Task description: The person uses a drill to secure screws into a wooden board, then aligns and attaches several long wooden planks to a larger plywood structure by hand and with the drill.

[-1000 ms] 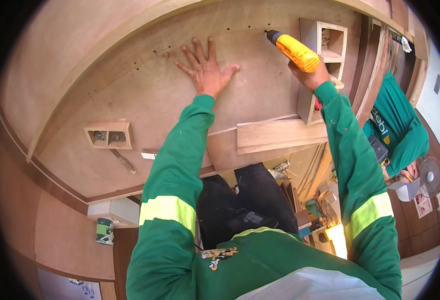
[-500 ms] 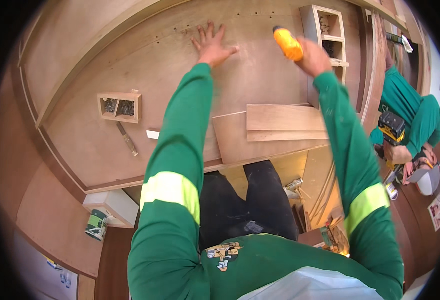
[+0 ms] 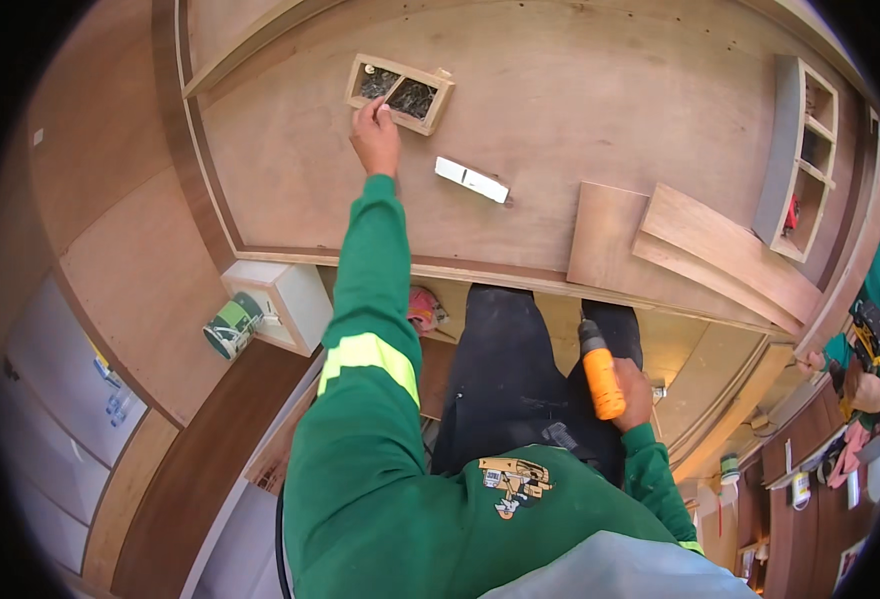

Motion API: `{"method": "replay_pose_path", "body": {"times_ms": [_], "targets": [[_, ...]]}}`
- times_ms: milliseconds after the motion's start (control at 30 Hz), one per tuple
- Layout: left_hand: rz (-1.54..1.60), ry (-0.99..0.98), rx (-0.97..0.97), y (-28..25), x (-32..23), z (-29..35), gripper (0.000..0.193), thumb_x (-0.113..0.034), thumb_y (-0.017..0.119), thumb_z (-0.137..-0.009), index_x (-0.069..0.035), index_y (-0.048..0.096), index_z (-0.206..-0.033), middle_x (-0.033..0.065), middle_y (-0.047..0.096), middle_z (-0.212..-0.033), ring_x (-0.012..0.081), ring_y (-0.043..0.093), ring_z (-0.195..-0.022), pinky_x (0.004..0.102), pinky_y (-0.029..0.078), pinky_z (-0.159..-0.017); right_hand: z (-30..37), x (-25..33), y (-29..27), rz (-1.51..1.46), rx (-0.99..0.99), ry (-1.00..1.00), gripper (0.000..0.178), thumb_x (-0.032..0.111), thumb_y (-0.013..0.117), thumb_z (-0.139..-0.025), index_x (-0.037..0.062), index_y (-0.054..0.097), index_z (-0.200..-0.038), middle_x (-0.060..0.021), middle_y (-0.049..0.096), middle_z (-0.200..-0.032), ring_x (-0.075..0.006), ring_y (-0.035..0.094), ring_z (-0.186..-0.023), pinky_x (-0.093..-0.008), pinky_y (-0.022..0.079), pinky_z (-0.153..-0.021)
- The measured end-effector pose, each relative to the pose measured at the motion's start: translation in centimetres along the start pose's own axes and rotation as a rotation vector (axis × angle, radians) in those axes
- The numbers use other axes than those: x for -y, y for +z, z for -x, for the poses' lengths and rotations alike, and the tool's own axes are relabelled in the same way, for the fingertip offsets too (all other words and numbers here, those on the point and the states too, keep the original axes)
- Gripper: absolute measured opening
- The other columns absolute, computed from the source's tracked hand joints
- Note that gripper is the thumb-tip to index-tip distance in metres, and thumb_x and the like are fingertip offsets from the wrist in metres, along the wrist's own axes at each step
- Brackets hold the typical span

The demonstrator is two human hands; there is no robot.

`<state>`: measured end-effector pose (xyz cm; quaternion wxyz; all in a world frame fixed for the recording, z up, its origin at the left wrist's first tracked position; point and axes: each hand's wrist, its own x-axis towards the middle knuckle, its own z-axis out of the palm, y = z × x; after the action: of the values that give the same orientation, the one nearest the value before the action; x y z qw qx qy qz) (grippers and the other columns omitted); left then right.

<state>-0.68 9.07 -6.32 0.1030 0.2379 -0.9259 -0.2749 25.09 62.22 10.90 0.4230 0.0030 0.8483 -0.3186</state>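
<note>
Plywood panel (image 3: 580,110) spreads beyond the left hand (image 3: 374,142), which has moved to the near rim of a two-compartment wooden fastener box (image 3: 413,122), hold unclear; the right hand (image 3: 637,394), now lowered, grips an orange drill (image 3: 602,376); drilling seems paused.

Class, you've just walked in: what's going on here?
The person's left hand is at the near edge of a two-compartment wooden box of small dark pieces; whether it grips anything is unclear. The right hand holds an orange drill over the dark trousers. Thin boards lie on the right of the work surface.
</note>
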Motion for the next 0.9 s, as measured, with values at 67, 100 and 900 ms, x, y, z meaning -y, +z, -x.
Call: {"method": "replay_pose_path", "body": {"times_ms": [67,100,900], "targets": [[-0.057,0.033,0.108,0.2,2.2,-2.0,0.022,-0.016,0.065,-0.092,-0.007,0.076,-0.109,0.0191,0.071,-0.098,0.038,0.068,-0.094,0.0469,0.053,-0.086,-0.4,2.1,0.4,0.139,0.064,-0.092,0.031,0.027,0.071,-0.085,0.0103,0.065,-0.111,-0.0116,0.065,-0.098,-0.0358,0.064,-0.09,-0.0461,0.044,-0.077],[-0.102,0.088,0.144,1.0,1.7,-3.0,0.022,-0.018,0.065,-0.093,-0.007,0.076,-0.108,0.0193,0.071,-0.098,0.0387,0.068,-0.094,0.0474,0.053,-0.085,-0.6,2.4,0.9,0.161,0.062,-0.077,0.032,0.027,0.071,-0.085,0.0102,0.065,-0.112,-0.0111,0.065,-0.098,-0.0353,0.065,-0.091,-0.0459,0.044,-0.077],[-0.251,0.11,0.588,6.1,2.6,-5.5,0.027,-0.031,0.072,-0.089,-0.006,0.075,-0.096,0.0193,0.074,-0.099,0.0393,0.07,-0.095,0.0495,0.054,-0.086,-0.4,4.0,8.2,0.097,-0.076,0.166,0.029,0.031,0.07,-0.086,0.0129,0.066,-0.108,-0.0074,0.067,-0.1,-0.0297,0.067,-0.098,-0.0475,0.045,-0.083]]}}
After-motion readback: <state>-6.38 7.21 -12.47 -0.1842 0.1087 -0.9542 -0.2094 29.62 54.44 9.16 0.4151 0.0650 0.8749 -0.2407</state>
